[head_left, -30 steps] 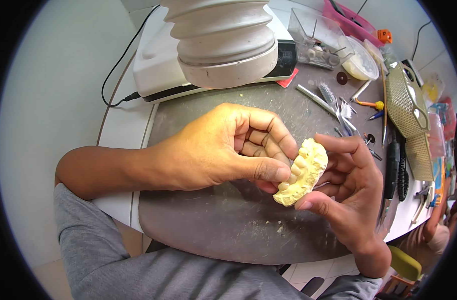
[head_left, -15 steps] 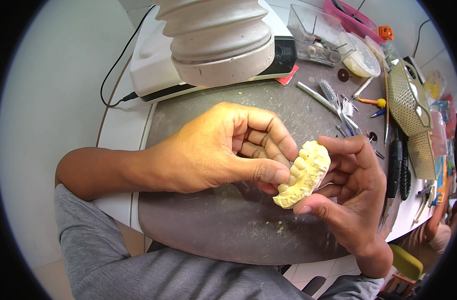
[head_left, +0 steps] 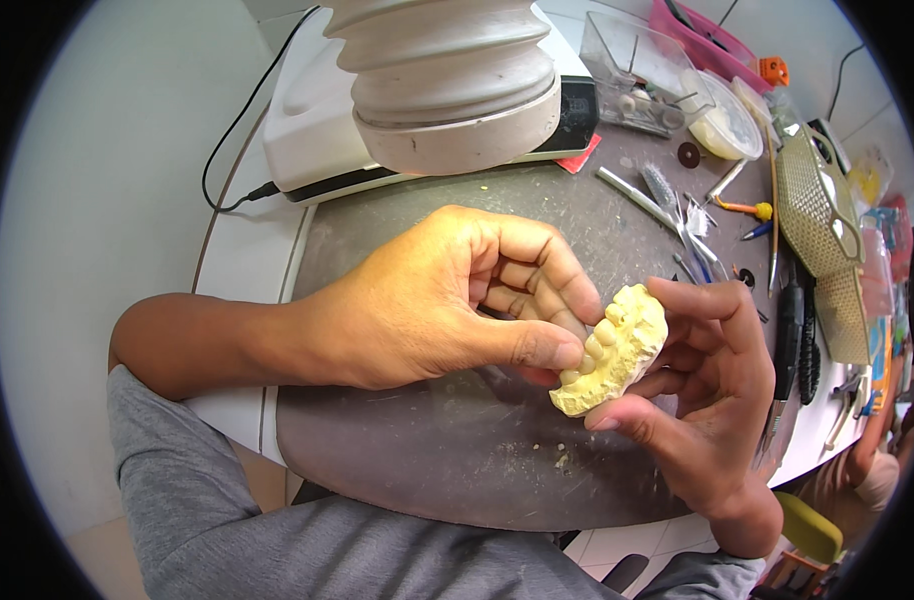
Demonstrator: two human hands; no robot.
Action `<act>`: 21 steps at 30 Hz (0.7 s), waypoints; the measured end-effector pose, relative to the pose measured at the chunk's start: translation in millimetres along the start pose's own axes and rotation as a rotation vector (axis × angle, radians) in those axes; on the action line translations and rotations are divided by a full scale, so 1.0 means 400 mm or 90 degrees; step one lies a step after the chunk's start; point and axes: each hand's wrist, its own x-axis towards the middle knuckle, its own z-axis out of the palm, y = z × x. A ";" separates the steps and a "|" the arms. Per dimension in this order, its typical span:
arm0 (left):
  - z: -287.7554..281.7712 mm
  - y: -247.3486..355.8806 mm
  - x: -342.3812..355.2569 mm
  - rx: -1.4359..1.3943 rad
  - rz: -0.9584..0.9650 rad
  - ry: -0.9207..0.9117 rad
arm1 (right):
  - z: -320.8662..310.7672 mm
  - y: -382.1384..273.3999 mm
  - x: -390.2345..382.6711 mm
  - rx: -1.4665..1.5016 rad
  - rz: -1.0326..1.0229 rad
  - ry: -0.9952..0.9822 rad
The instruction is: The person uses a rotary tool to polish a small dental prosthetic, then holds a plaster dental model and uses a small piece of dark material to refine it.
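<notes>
The worktop (head_left: pixel 397 450) has near-side room, but a white hose (head_left: pixel 455 125) blocks behind.

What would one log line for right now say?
right hand: holds yellow dental cast | left hand: thumb at cast's teeth | rest: white ribbed hose

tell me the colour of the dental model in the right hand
Pale yellow; the dental model shows best in the head view.

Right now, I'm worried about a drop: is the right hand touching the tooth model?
Touching. In the head view, the right hand grips the tooth model between thumb and forefinger.
</notes>
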 end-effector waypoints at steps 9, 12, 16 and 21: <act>0.002 0.001 0.001 -0.007 -0.016 0.014 | -0.005 0.010 0.000 -0.028 -0.047 -0.008; 0.000 0.003 -0.002 -0.019 -0.024 0.007 | -0.002 0.009 0.002 -0.018 -0.037 -0.007; 0.000 0.004 -0.002 -0.032 -0.011 -0.002 | 0.002 0.008 0.004 -0.017 -0.025 -0.001; 0.004 0.001 0.004 -0.048 0.005 -0.003 | 0.001 0.003 0.000 0.008 -0.004 0.000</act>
